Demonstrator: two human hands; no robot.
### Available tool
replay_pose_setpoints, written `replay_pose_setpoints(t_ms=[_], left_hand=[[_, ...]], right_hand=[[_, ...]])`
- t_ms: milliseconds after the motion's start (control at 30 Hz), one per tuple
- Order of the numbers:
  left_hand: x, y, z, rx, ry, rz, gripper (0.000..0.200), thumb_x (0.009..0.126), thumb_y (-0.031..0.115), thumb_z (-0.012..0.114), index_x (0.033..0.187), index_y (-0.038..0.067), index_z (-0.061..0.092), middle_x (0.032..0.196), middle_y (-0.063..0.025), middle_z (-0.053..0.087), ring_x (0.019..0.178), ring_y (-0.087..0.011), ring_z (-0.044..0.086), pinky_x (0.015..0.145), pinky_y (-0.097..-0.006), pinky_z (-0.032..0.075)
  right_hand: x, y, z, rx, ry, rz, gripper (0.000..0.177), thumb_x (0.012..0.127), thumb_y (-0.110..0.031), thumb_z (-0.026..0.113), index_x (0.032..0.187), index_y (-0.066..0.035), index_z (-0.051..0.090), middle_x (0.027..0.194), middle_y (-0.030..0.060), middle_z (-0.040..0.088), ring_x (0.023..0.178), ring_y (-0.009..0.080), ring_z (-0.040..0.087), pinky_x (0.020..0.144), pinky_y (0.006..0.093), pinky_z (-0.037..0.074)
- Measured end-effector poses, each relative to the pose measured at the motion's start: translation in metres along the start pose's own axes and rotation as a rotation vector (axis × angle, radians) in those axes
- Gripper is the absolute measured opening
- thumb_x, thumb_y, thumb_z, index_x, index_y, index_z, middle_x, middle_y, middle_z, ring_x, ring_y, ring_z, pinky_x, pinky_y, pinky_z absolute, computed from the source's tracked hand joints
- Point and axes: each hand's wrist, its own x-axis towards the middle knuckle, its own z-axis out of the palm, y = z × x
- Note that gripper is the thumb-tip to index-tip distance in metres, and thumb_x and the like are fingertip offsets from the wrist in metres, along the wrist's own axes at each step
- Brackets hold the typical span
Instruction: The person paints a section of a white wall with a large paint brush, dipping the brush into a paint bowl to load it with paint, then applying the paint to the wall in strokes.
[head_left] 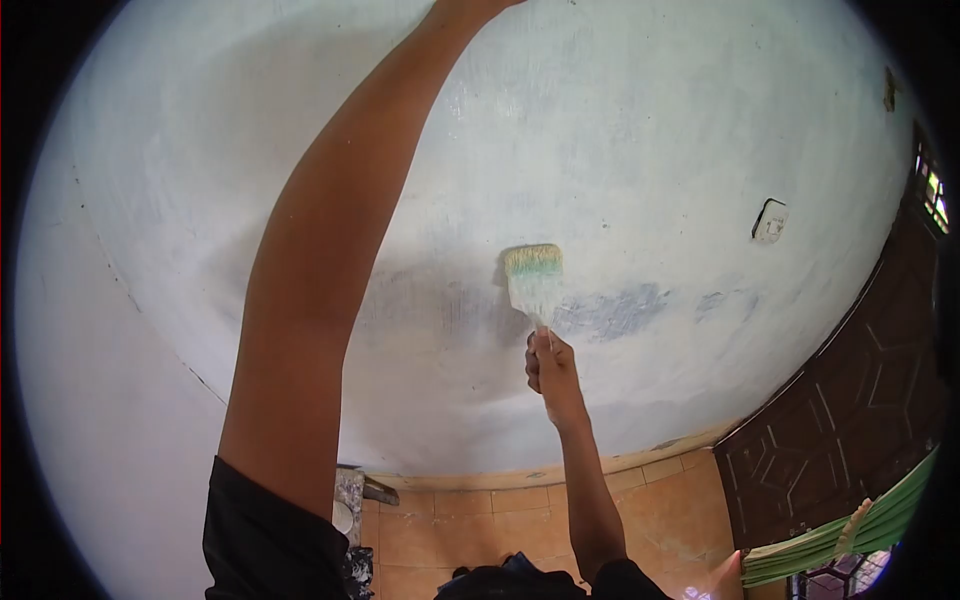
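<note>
Brush [533, 280] stands bristles-up against the wall [650, 120], directly above the right hand [550, 365], whose fingers wrap its handle. The left arm [320, 250] stretches up the wall. The left hand lies beyond the top edge, so its state cannot be told. A socket [770, 220] sits near the wall's right edge.

Whitewashed wall [650, 120]; orange tiled floor [480, 530]; dark door [850, 420].

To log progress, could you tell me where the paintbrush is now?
Centre of the head view: the paintbrush is in the right hand, bristles against the white wall, left of the small wall box.
</note>
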Motion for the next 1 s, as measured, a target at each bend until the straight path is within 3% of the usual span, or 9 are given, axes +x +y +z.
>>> replay_pose_setpoints(t_ms=[167,233,333,433,533,667,767,900,1000], left_hand=[[-0.001,-0.001,0.002,-0.013,-0.003,-0.008,0.043,0.087,0.036,0.069,0.113,0.004,0.060,0.116,-0.0148,0.055,0.119,-0.0313,0.046,0.104,-0.0478,0.034],[-0.001,-0.001,0.001,-0.003,0.005,-0.014,0.043,0.086,0.036,0.069,0.114,0.004,0.060,0.115,-0.0145,0.055,0.119,-0.0309,0.046,0.104,-0.0476,0.034],[0.001,0.000,-0.003,-0.040,-0.033,-0.064,0.044,0.087,0.037,0.068,0.114,0.004,0.060,0.117,-0.0144,0.054,0.119,-0.0308,0.046,0.105,-0.0471,0.033],[0.001,-0.001,-0.002,-0.046,-0.027,-0.052,0.044,0.087,0.037,0.068,0.114,0.003,0.060,0.117,-0.0146,0.055,0.120,-0.0311,0.045,0.105,-0.0465,0.033],[0.000,0.000,-0.002,-0.032,-0.010,-0.056,0.044,0.088,0.038,0.068,0.114,0.003,0.060,0.118,-0.0147,0.055,0.120,-0.0310,0.045,0.105,-0.0465,0.033],[0.002,0.000,-0.002,-0.034,-0.016,-0.065,0.044,0.088,0.038,0.068,0.114,0.003,0.060,0.117,-0.0151,0.055,0.119,-0.0311,0.046,0.104,-0.0465,0.034],[0.000,0.001,-0.002,-0.027,-0.036,-0.041,0.044,0.087,0.037,0.070,0.114,0.003,0.060,0.117,-0.0153,0.056,0.119,-0.0314,0.046,0.104,-0.0467,0.034],[0.002,0.002,0.000,0.012,-0.031,-0.026,0.044,0.086,0.036,0.071,0.113,0.003,0.059,0.116,-0.0155,0.056,0.118,-0.0319,0.047,0.103,-0.0473,0.035],[-0.001,0.004,0.000,0.042,-0.035,-0.011,0.043,0.086,0.036,0.071,0.112,0.004,0.059,0.116,-0.0156,0.055,0.119,-0.0322,0.047,0.103,-0.0477,0.035]], right_hand=[[0.016,-0.090,0.010,-0.071,-0.022,-0.233,0.051,0.103,-0.055,0.035,0.087,-0.010,0.054,0.060,-0.0072,0.030,0.050,0.0039,0.025,0.044,0.0233,0.017],[0.033,-0.117,0.010,0.046,-0.088,-0.304,0.046,0.104,-0.051,0.039,0.090,-0.010,0.054,0.064,-0.0061,0.033,0.055,0.0042,0.028,0.043,0.0204,0.020],[0.040,-0.152,0.027,0.234,-0.059,-0.205,0.041,0.104,-0.047,0.042,0.097,-0.009,0.054,0.067,-0.0053,0.034,0.058,0.0040,0.030,0.040,0.0162,0.021],[0.058,-0.136,0.011,0.656,-0.341,-0.033,0.036,0.103,-0.046,0.044,0.099,-0.011,0.052,0.069,-0.0046,0.034,0.060,0.0030,0.032,0.036,0.0133,0.022],[0.059,-0.106,-0.004,0.861,-0.423,0.189,0.036,0.103,-0.048,0.044,0.094,-0.013,0.049,0.065,-0.0059,0.031,0.055,0.0017,0.030,0.035,0.0153,0.019],[0.030,-0.105,0.010,0.383,-0.179,-0.100,0.038,0.102,-0.048,0.047,0.083,-0.015,0.042,0.059,-0.0098,0.024,0.043,0.0015,0.017,0.036,0.0167,0.017],[0.034,-0.139,0.020,0.420,-0.151,-0.138,0.039,0.101,-0.049,0.048,0.082,-0.015,0.042,0.058,-0.0097,0.024,0.043,0.0010,0.017,0.036,0.0170,0.016],[0.064,-0.157,0.011,0.529,-0.335,-0.004,0.033,0.101,-0.038,0.055,0.079,-0.017,0.044,0.059,-0.0094,0.027,0.043,0.0015,0.019,0.034,0.0177,0.018],[0.074,-0.122,-0.002,0.529,-0.187,0.106,0.031,0.100,-0.032,0.058,0.075,-0.018,0.044,0.060,-0.0093,0.031,0.043,0.0017,0.022,0.033,0.0180,0.020]])
